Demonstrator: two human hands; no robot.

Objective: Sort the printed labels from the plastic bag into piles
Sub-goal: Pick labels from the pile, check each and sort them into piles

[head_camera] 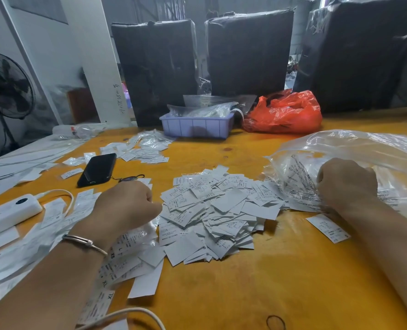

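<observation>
**Your arms and what you wear**

Both of your forearms are bare as far as the view reaches; no sleeve shows on either side, and you wear no gloves. Your left hand has a thin silver-coloured metal bangle round the wrist, a slim band with a small raised clasp or joint on its upper side. Your right hand and its wrist carry nothing: no ring, watch or band shows. On your left hand no ring can be made out either.

Dim backlit scene, wide-angle edge distortion
</observation>
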